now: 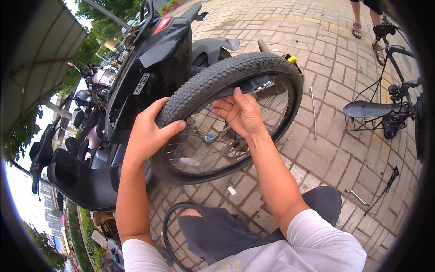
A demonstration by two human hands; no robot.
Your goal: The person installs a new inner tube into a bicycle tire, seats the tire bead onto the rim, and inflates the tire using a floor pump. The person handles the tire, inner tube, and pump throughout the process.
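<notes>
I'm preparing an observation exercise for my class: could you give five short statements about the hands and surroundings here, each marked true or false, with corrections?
1. The left hand grasps the tyre. True.
2. The right hand wears a glove. False: it is bare, with its thumb at the black rubber along the tyre's inner side.
3. A thin metal rod lies on the paving to the right of the tyre. True.
4. The scooter just left of the tyre is bright yellow. False: its bodywork is mainly black.
5. Near the upper right, another person wears sandals. True.
</notes>
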